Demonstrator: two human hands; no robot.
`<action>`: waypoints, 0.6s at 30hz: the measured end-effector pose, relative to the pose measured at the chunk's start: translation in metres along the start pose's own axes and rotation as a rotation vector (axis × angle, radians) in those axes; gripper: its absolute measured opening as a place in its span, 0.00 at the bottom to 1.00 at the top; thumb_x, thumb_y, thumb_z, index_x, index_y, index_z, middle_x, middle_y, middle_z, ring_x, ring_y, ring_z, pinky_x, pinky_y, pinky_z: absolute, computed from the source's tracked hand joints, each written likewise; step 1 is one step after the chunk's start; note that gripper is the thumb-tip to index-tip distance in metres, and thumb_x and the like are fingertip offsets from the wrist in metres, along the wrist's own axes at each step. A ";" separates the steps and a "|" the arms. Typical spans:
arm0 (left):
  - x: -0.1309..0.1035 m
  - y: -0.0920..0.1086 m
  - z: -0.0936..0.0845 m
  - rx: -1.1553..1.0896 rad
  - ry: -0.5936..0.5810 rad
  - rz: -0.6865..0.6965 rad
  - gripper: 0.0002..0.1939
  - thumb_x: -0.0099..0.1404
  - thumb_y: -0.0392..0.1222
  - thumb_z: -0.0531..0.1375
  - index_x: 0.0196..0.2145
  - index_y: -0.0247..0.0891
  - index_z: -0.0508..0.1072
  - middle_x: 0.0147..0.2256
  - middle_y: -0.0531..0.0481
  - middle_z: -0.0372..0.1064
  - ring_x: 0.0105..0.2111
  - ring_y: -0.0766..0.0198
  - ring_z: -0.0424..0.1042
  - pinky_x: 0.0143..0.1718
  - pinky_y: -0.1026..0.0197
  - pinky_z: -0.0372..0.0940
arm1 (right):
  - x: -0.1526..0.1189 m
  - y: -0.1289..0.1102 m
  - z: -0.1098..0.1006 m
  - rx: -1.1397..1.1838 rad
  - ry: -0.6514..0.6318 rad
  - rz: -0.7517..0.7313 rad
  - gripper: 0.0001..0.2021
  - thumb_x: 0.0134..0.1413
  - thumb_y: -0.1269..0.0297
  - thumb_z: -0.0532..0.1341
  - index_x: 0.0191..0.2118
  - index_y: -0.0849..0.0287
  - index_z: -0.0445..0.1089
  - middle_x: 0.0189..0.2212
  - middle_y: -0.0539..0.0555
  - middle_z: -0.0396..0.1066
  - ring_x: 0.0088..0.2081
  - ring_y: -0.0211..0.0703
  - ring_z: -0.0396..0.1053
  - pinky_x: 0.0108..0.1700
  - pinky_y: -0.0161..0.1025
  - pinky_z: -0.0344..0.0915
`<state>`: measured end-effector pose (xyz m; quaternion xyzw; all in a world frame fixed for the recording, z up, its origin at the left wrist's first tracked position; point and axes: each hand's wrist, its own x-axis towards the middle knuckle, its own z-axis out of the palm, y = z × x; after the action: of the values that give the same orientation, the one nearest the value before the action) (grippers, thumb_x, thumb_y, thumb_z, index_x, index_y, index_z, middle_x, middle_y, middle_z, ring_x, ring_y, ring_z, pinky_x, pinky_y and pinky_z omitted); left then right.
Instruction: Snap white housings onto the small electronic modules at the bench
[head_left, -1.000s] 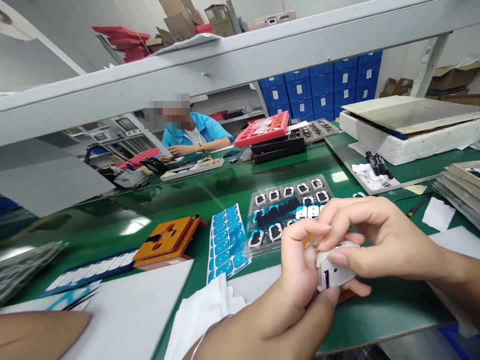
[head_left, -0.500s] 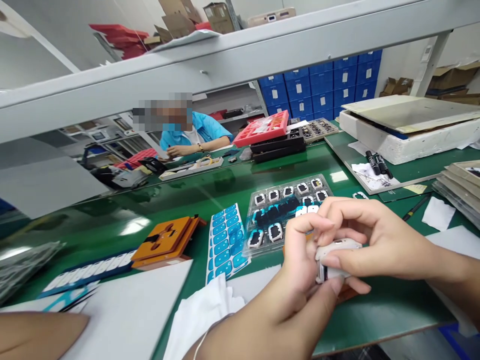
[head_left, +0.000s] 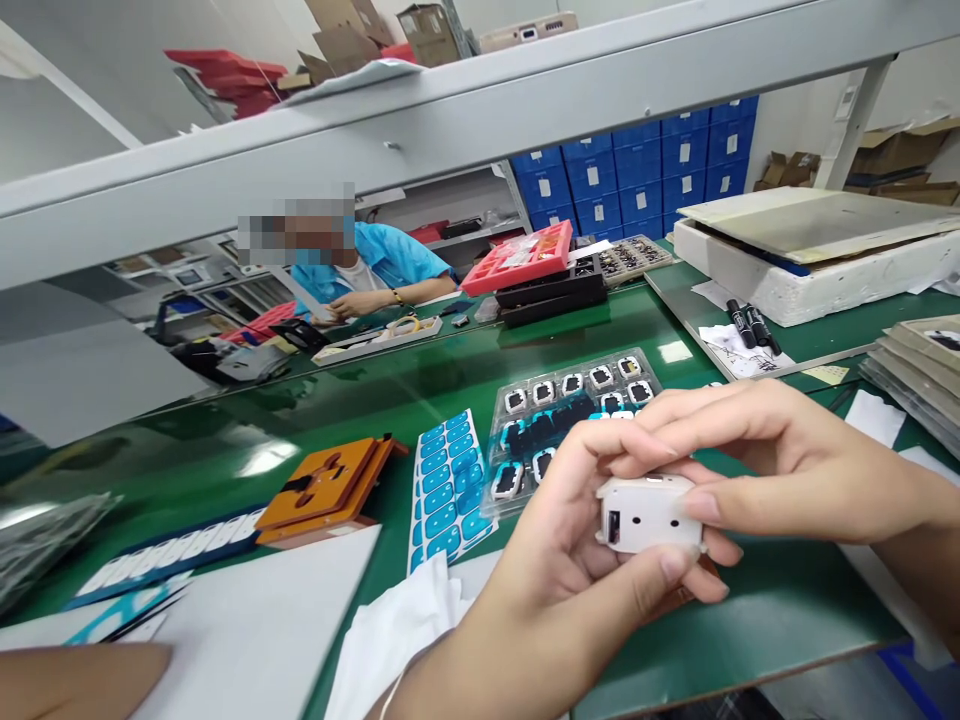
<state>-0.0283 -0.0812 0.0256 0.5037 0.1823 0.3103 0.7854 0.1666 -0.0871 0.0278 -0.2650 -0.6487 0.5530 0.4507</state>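
A small white device [head_left: 649, 513] with two dark holes and a dark slot at its left end is held between both hands. My left hand [head_left: 581, 560] wraps round it from the left and below, its thumb on the lower edge. My right hand [head_left: 765, 470] grips the right end, with the thumb on the face near the upper right corner. Behind the hands lies a clear plastic tray [head_left: 551, 378] of white frames with dark centres. A sheet of blue stickers [head_left: 441, 490] lies left of that tray.
An orange fixture [head_left: 322, 485], white cloth [head_left: 397, 620] and a white board [head_left: 262, 620] are at left. Across the bench sits a person in blue [head_left: 397, 255]. Markers [head_left: 750, 325] and a foam box [head_left: 810, 270] lie at right; a metal beam [head_left: 450, 115] crosses above.
The device has turned in my hands, so its flat face with two holes now shows. My right thumb has moved to that face. The person across has lifted a pale strip.
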 end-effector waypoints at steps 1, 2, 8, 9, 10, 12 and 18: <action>0.001 -0.001 -0.001 0.006 -0.013 0.007 0.15 0.68 0.27 0.61 0.46 0.44 0.65 0.37 0.53 0.76 0.37 0.68 0.79 0.41 0.71 0.73 | 0.000 0.000 0.000 0.013 -0.010 0.007 0.16 0.58 0.75 0.63 0.48 0.50 0.79 0.49 0.50 0.74 0.30 0.32 0.75 0.31 0.29 0.74; 0.001 -0.001 -0.002 0.019 -0.036 0.023 0.15 0.68 0.27 0.61 0.46 0.44 0.65 0.37 0.53 0.76 0.37 0.68 0.79 0.41 0.71 0.74 | 0.001 0.000 0.000 0.030 -0.020 0.010 0.17 0.58 0.76 0.63 0.48 0.50 0.79 0.49 0.50 0.74 0.28 0.31 0.75 0.30 0.30 0.74; 0.005 -0.012 -0.008 0.262 0.008 0.240 0.17 0.66 0.28 0.63 0.46 0.49 0.69 0.43 0.58 0.72 0.31 0.73 0.79 0.34 0.77 0.73 | 0.008 0.003 0.006 0.058 0.028 -0.059 0.13 0.56 0.78 0.62 0.40 0.56 0.81 0.40 0.49 0.77 0.27 0.30 0.72 0.25 0.24 0.68; 0.005 -0.013 -0.008 0.313 0.036 0.255 0.18 0.66 0.28 0.64 0.46 0.51 0.69 0.44 0.59 0.72 0.31 0.73 0.79 0.35 0.77 0.73 | 0.009 0.004 0.007 0.035 0.050 -0.080 0.12 0.55 0.78 0.62 0.38 0.57 0.80 0.37 0.49 0.77 0.28 0.31 0.72 0.24 0.24 0.67; 0.005 -0.013 -0.008 0.358 0.056 0.257 0.19 0.66 0.29 0.64 0.47 0.52 0.69 0.43 0.59 0.73 0.31 0.73 0.79 0.36 0.77 0.74 | 0.010 0.005 0.008 0.011 0.077 -0.099 0.10 0.55 0.77 0.62 0.37 0.58 0.80 0.35 0.49 0.77 0.28 0.31 0.72 0.24 0.25 0.66; 0.005 -0.014 -0.009 0.426 0.074 0.238 0.20 0.66 0.31 0.64 0.48 0.55 0.69 0.43 0.60 0.74 0.32 0.73 0.80 0.38 0.75 0.75 | 0.012 0.007 0.011 -0.041 0.135 -0.117 0.07 0.53 0.76 0.64 0.34 0.59 0.79 0.33 0.49 0.77 0.29 0.33 0.72 0.27 0.26 0.66; 0.006 -0.017 -0.018 0.608 0.009 0.272 0.26 0.68 0.35 0.63 0.56 0.60 0.62 0.49 0.58 0.72 0.33 0.70 0.80 0.36 0.71 0.77 | 0.015 0.015 0.018 -0.126 0.257 -0.085 0.03 0.50 0.69 0.68 0.30 0.61 0.74 0.29 0.49 0.73 0.30 0.35 0.68 0.31 0.30 0.65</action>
<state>-0.0297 -0.0698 0.0027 0.7333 0.2011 0.3461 0.5496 0.1419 -0.0797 0.0185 -0.3337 -0.6297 0.4533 0.5354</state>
